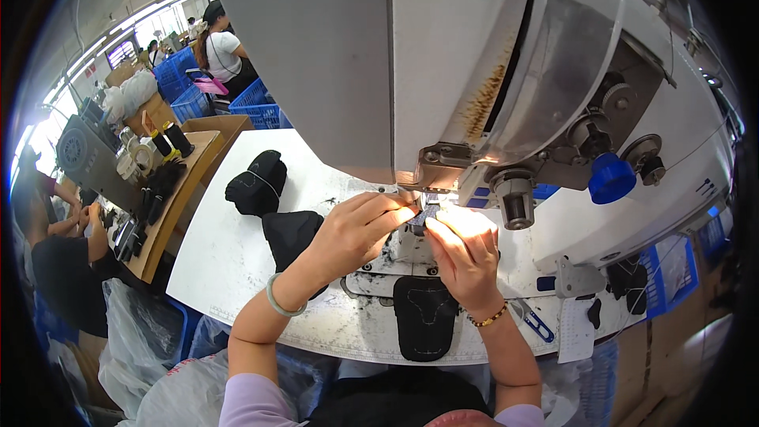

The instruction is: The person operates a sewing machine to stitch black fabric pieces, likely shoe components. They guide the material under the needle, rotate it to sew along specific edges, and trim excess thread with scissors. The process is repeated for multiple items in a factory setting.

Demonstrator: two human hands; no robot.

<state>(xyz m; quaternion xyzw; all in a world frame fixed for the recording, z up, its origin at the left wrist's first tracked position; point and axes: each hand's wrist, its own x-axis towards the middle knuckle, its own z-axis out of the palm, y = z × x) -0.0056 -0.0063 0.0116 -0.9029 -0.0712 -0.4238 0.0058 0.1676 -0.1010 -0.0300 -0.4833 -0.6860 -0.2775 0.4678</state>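
Observation:
Under the head of a white sewing machine (316, 55), both my hands meet at the lit needle area. My left hand (357, 231) pinches the left edge of a small dark grey fabric piece (424, 217) between thumb and fingertips. Close on its other side, my right hand (465, 257) has its fingers pressed together on the same piece. How much of the fabric lies under the needle is hidden by my fingers. A black stitched fabric piece (427, 320) lies flat at the table's front edge. Another black piece (288, 236) rests beside my left forearm.
A tied black fabric bundle (258, 183) sits at the table's left. Blue-handled thread snips (539, 323) lie right of my right wrist. Dark lint dots the white table (217, 257). Plastic bags (142, 340) stand left below. A co-worker (67, 285) sits at another machine.

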